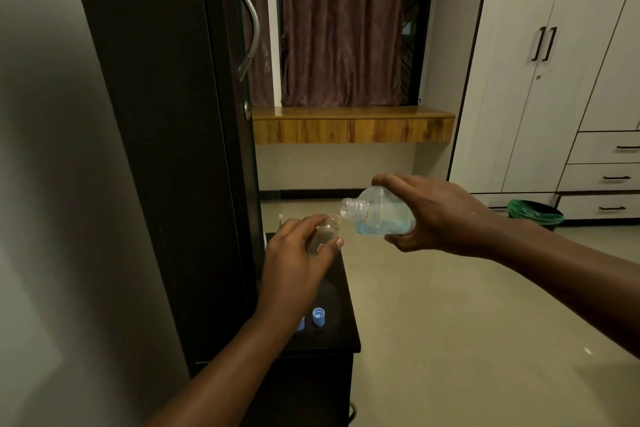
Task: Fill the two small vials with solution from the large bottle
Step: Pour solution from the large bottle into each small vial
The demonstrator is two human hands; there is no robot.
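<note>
My right hand [436,215] grips a large clear bottle [379,213] tipped on its side, with pale blue solution pooled in its lower part. The bottle's open threaded mouth points left, right beside the mouth of a small clear vial [325,227]. My left hand [298,253] holds that vial between thumb and fingers, above a small dark table [341,333]. On the table lies a blue cap [319,316], and a second blue cap [301,322] shows partly behind my left forearm. I see no second vial.
A tall dark cabinet [166,114] with a curved metal handle stands directly left of the table. White wardrobes and drawers [571,114] fill the right side. A bin with a green liner [535,213] sits on the beige tiled floor [450,340].
</note>
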